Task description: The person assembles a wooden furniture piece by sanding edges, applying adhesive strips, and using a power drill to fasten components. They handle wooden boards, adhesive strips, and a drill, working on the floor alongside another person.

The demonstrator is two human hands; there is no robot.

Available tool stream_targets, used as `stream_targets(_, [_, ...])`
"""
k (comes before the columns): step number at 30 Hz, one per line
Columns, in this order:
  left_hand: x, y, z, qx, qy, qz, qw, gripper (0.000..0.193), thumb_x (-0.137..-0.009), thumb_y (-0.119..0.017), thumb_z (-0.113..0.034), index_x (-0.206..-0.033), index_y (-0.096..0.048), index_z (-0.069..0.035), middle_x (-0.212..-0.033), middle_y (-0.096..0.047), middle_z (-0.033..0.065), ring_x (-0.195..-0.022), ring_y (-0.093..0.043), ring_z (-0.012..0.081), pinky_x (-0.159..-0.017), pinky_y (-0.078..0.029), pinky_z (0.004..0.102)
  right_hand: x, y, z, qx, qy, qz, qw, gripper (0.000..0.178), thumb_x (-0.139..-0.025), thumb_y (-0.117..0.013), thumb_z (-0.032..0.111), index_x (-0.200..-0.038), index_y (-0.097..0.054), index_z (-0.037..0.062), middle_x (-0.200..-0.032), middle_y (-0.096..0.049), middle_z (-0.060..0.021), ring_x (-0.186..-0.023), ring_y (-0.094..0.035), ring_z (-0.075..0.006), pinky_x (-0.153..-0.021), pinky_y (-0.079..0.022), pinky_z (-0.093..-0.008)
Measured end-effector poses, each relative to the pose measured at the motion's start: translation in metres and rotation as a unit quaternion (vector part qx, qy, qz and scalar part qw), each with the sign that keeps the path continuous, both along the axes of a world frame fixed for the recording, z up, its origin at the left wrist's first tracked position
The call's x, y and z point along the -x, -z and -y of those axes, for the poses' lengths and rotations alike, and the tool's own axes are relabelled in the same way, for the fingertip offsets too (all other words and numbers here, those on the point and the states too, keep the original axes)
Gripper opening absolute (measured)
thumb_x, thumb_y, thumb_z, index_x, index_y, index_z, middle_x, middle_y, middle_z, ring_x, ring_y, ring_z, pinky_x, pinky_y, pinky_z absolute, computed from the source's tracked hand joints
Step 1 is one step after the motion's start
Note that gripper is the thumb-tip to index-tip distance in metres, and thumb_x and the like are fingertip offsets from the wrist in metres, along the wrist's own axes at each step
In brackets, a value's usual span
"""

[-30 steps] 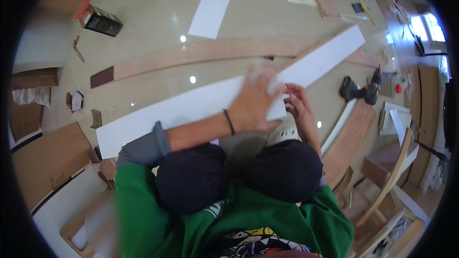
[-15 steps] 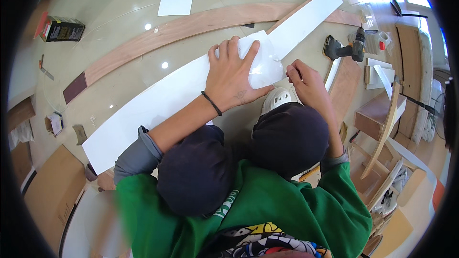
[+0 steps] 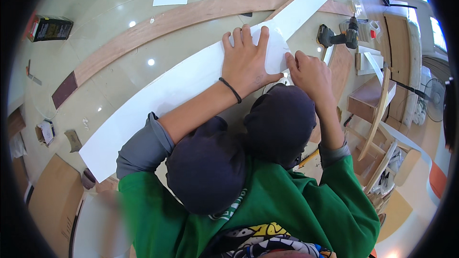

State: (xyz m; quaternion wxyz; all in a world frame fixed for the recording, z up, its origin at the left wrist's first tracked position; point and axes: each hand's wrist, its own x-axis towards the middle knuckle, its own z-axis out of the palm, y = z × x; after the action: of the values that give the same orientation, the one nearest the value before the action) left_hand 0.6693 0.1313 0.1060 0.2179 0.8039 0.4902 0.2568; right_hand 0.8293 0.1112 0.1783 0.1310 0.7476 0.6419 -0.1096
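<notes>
A long white board (image 3: 148, 95) lies slanted across my front, from the lower left up to its end between my hands. My left hand (image 3: 244, 62) presses on that end with fingers and thumb spread. Beside its right edge, my right hand (image 3: 311, 74) is closed, fingers curled and the thumb and index finger near the board's edge. Whatever the right fingers may hold is too small or hidden. Beyond my left hand, a narrower white-faced wooden strip (image 3: 306, 5) runs up and right from the board's end.
A long wooden strip (image 3: 167, 26) lies on the floor beyond the board. To the right are a cordless drill (image 3: 340, 36) and a wooden chair frame (image 3: 377, 110). A dark tin (image 3: 51, 28) stands far left; a brown panel (image 3: 56, 196) lies lower left.
My left hand has shifted slightly right and up relative to my body. My right hand has turned in toward the board's edge. The glossy, crumpled-looking film between the hands now looks flatter.
</notes>
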Motion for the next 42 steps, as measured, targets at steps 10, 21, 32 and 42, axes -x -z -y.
stream_targets(10, [0.001,0.000,-0.003,-0.007,-0.006,0.006,1.000,0.101,-0.055,-0.081,-0.059,-0.129,-0.043,0.000,-0.118,-0.048,0.0257,-0.111,-0.044,0.0383,-0.095,-0.028,0.0519,-0.027,0.016,-0.023,0.107,0.197,-0.232,0.946,0.053,-0.092,-0.060,0.047,-0.068,-0.064,0.0000,-0.053,-0.048,0.0030,-0.050,-0.043,-0.0074,-0.049,-0.033,-0.0288])
stream_targets(21, [0.005,-0.001,-0.008,0.003,-0.008,0.016,1.000,0.105,-0.055,-0.083,-0.057,-0.132,-0.042,0.000,-0.116,-0.049,0.0254,-0.111,-0.044,0.0384,-0.095,-0.028,0.0512,-0.021,0.001,-0.042,0.202,0.245,-0.334,0.887,0.041,-0.093,-0.059,0.041,-0.066,-0.060,0.0114,-0.052,-0.043,0.0062,-0.044,-0.033,-0.0023,-0.040,-0.021,-0.0223])
stream_targets(32, [-0.002,0.000,-0.022,0.003,-0.043,0.016,0.999,0.114,-0.054,-0.076,-0.066,-0.134,-0.042,0.007,-0.106,-0.051,0.0231,-0.104,-0.045,0.0337,-0.089,-0.030,0.0500,-0.015,0.000,-0.044,0.129,0.124,-0.258,0.949,0.040,-0.095,-0.054,0.033,-0.077,-0.065,-0.0017,-0.059,-0.055,-0.0037,-0.052,-0.051,-0.0137,-0.052,-0.041,-0.0336])
stream_targets(42, [-0.003,-0.008,-0.027,0.058,-0.024,-0.004,0.998,0.110,-0.054,-0.080,-0.062,-0.132,-0.041,0.005,-0.110,-0.047,0.0202,-0.106,-0.043,0.0341,-0.090,-0.030,0.0482,-0.022,-0.007,-0.055,0.129,0.014,-0.199,0.971,0.047,-0.092,-0.061,0.040,-0.071,-0.059,-0.0024,-0.054,-0.052,-0.0099,-0.050,-0.050,-0.0184,-0.052,-0.039,-0.0356])
